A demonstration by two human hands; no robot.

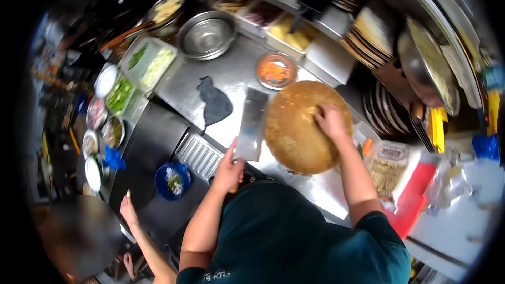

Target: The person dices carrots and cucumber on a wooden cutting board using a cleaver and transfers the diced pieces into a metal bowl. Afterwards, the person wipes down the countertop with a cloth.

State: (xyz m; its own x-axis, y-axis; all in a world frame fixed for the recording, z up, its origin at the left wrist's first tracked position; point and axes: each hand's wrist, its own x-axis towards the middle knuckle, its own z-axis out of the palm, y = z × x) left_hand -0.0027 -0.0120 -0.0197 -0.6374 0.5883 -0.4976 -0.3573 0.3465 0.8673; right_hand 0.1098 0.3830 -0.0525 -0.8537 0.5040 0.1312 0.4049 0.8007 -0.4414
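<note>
My left hand [229, 172] is closed around the handle of a cleaver. The cleaver's broad blade [251, 129] points away from me, just left of a round wooden chopping board [292, 131]. On the board's right side rests my right hand [332, 122], its fingers drawn together and touching the wood. Whatever its fingertips may hold is too small to make out. A few orange specks lie on the board's far part. Beyond it stands a round metal dish [276, 70] of chopped orange pieces. A dark cloth [214, 101] lies crumpled left of the blade.
Past the cloth sits a steel bowl [206, 35]. Tubs of cut greens [152, 66] stand at left, with a blue bowl [172, 181] nearer me. Another person's hand [128, 209] shows at lower left. Stacked plates [368, 37], a packet [389, 168] and a red sheet [413, 200] are at right.
</note>
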